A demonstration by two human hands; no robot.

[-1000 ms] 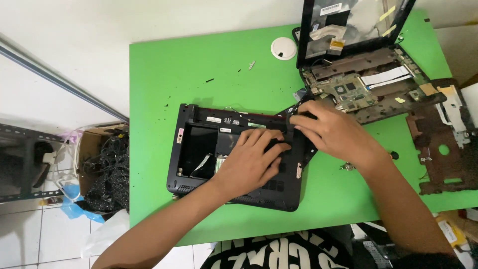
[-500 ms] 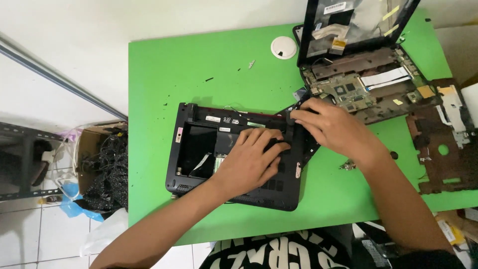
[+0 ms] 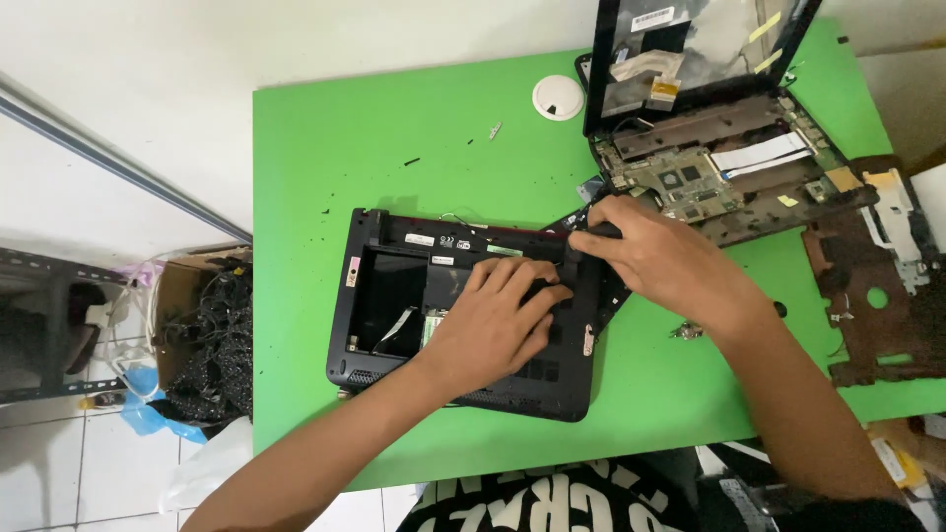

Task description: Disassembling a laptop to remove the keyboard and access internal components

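Left hand [image 3: 493, 325] flat, grip released, on black laptop shell [image 3: 394, 296], right hand [image 3: 655, 258] grip grasping its corner, cardboard box [image 3: 172, 296] holding cables [image 3: 212, 335]

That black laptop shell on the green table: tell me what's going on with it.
A person works on the black laptop base, which lies opened on the green table. The left hand presses flat on its middle; the right hand grips a dark part at its upper right corner. A second dismantled laptop lies beyond.
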